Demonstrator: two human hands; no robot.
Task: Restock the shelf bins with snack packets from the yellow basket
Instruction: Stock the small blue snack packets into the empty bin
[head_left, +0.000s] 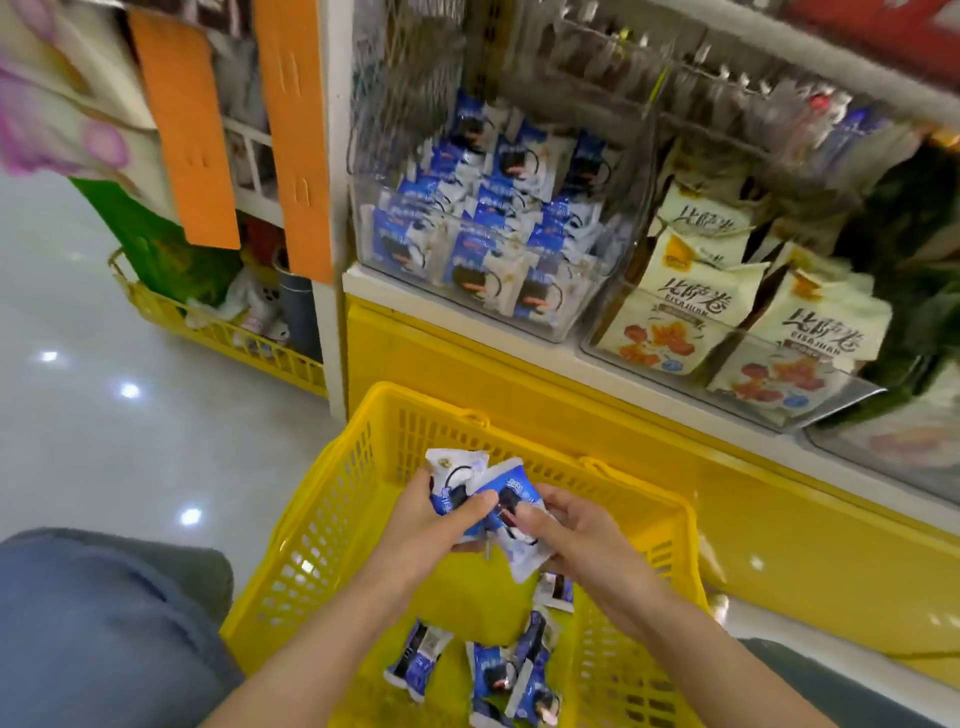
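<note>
Both your hands are over the basket (332, 525), gathering blue packets. Your left hand (431, 530) grasps a small bunch (457, 480), thumb pressed across the front; your right hand (582, 540) pinches another packet (519, 551) against that bunch. A few more packets (498, 670) lie loose on the basket floor below your wrists.

Square the packets up before you lift: the stack looks fanned and crumpled, so it would probably spill on the way. Pass the right hand's packet fully into the left grip, faces the same way, and keep the thumb firm across the middle.

The matching blue packets sit in the clear bin (467, 244) up and to the left on the shelf, beside the bin of cream packets (727, 322). Aim for the blue one. It looks fairly full in front, so drop the bunch toward the back and stand the packets upright like their neighbours.
</note>
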